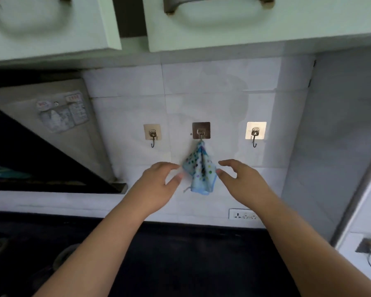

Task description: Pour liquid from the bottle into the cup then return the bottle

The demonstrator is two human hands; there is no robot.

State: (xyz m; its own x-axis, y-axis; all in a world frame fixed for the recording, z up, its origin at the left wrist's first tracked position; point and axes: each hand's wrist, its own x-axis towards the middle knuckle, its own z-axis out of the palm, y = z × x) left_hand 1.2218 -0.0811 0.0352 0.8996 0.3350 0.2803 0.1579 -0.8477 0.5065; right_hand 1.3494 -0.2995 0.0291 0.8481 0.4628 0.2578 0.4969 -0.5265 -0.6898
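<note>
A soft dotted blue cloth (200, 168) hangs from the middle of three shiny metal hooks (201, 131) stuck on glossy white wall tiles (223, 103), above a dark matt table (191, 254) and below smooth pale-green cabinet doors (244, 28) with dull metal handles (214, 3).

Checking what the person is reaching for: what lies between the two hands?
In the head view, a blue dotted cloth hangs from the middle wall hook, between the left hand and right hand.
</note>
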